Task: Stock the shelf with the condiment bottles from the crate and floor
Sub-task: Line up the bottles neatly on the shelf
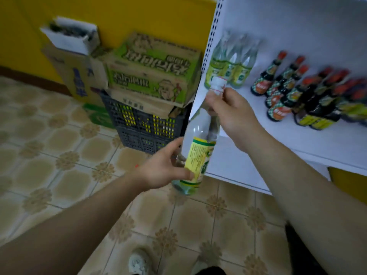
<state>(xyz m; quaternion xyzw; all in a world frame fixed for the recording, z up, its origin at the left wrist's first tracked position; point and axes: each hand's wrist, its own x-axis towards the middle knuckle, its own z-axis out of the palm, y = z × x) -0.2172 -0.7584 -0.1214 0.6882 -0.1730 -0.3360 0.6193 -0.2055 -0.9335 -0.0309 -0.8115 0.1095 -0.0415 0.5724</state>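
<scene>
Glossy beige patterned floor tiles (65, 161) lie below both hands. The left hand (164, 169) grips the lower body of a slim clear bottle (200, 126), and the right hand (232, 114) pinches its neck under the white cap (218, 84). The print on its yellow-green label (198, 153) is too blurred to read. Beyond the right hand, a white shelf (278, 141) holds matching clear bottles (230, 66) and dark red-capped bottles (294, 92). Beyond the left hand, a dark lattice crate (139, 128) carries a green-printed cardboard box (155, 70).

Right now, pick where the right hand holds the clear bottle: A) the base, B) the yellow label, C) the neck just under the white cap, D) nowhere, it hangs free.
C: the right hand pinches the clear bottle at its neck just below the white cap, while the left hand grips the labelled lower body.
</scene>
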